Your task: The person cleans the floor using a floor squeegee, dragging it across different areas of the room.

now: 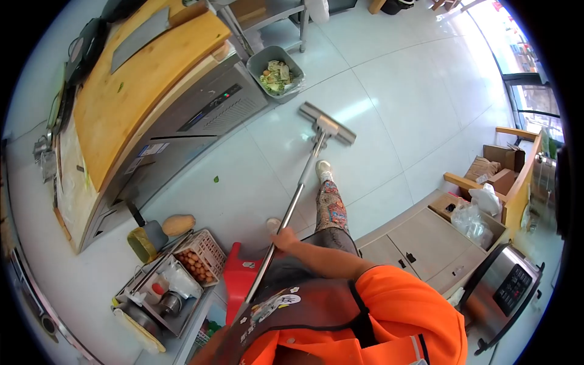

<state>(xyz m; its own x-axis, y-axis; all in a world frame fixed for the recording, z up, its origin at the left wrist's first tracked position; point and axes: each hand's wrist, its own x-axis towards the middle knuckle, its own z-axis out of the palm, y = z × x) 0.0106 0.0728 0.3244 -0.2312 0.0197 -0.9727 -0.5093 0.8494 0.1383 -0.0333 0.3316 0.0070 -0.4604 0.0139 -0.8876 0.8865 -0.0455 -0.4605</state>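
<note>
My right hand [284, 238] is closed round the metal pole of a long-handled floor mop [267, 261]. The mop's flat, wide head [327, 123] rests on the pale tiled floor [389, 121], ahead of my forward shoe [324, 170]. At the bottom edge, a bit of my left forearm [210, 351] shows beside the pole's upper end; the fingers of my left hand are hidden. A small green leaf [216, 179] lies on the floor left of the pole.
A grey bin [275, 72] with food scraps stands beside the steel counter unit [213, 109]. A cleaver [141, 39] lies on the wooden board [176, 48]. Near my legs are a red stool [234, 280] and an egg crate [207, 246]. Low cabinets [426, 243] stand right.
</note>
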